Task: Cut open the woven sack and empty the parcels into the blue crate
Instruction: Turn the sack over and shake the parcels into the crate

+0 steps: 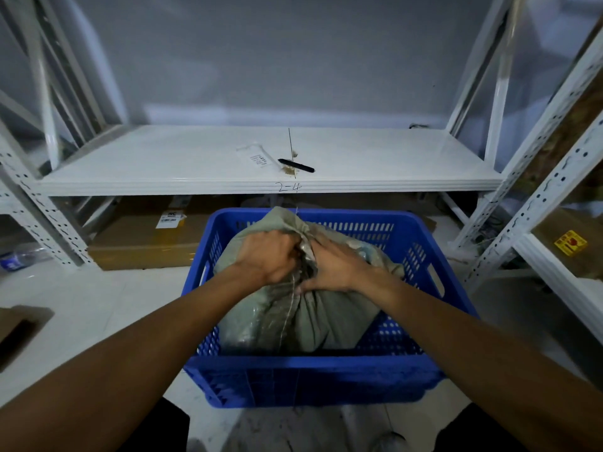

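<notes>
Woven sack (306,318): grey-green, sits inside blue crate (313,380) on the floor; left hand (266,256) and right hand (336,267) both grip its bunched neck, fingers curled into the fabric

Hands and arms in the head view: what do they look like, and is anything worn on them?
The left hand and right hand are bare, without gloves. The left arm and right arm show no sleeves, watch or band up to the picture's edge. Whether rings are worn cannot be told.
</notes>
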